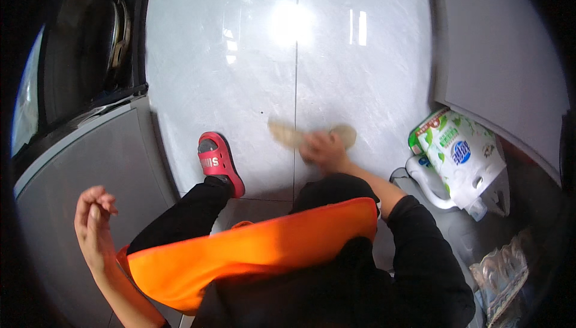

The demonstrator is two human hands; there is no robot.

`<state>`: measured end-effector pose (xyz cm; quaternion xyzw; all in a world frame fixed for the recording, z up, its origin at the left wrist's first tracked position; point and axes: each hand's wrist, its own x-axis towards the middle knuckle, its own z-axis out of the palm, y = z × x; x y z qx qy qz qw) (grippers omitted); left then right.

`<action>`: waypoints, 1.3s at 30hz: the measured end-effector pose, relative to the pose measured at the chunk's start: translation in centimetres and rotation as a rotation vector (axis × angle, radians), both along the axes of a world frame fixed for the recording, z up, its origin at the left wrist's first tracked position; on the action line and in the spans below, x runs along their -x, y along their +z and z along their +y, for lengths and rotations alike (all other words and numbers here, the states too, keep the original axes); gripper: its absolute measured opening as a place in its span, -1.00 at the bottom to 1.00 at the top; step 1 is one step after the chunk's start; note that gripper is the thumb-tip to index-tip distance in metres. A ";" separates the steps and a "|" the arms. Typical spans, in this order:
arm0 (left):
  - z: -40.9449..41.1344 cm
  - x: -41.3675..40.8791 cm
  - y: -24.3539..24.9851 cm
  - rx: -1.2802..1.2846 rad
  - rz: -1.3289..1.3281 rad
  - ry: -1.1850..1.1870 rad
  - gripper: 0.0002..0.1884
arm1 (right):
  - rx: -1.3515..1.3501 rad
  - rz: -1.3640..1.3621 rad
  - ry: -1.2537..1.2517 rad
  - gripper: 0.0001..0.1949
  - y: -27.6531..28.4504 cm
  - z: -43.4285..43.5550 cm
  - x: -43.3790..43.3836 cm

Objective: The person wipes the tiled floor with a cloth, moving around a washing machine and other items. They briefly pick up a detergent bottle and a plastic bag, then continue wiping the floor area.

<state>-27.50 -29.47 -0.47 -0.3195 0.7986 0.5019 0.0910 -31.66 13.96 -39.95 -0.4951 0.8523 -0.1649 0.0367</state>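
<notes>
My right hand [324,150] is low over the tiled floor and grips the middle of a blurred beige thing [283,133], perhaps a cloth or pad, that sticks out on both sides of the fingers. At the left, my left hand [96,224] is raised with its fingers curled in beside a grey cabinet door; nothing shows in it. Between the hands are my black-trousered legs, an orange apron [252,247] across my lap and a red slipper [218,163] on my left foot. My right foot is hidden.
At the right a white and green detergent refill pouch [472,161] lies against a white jug with a handle [427,186]. Below them is a clear plastic package [501,278]. A grey cabinet [90,157] bounds the left, a pale panel [499,49] the right.
</notes>
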 end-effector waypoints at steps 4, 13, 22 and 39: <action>-1.2 -3.0 -0.3 0.016 -0.008 0.150 -0.68 | 0.059 -0.081 0.319 -0.69 -1.2 -0.5 6.1; -3.5 -3.4 -0.3 0.139 0.032 0.056 -0.59 | 0.040 -0.024 -0.505 -0.52 2.4 -10.2 30.8; -2.8 -5.8 -2.7 0.167 0.009 0.079 -0.56 | -0.140 -0.093 0.675 -0.57 2.7 -11.7 6.4; -3.4 0.8 -2.3 0.136 0.087 -0.049 -0.68 | -0.174 -0.243 -0.087 -0.39 9.1 -18.8 16.6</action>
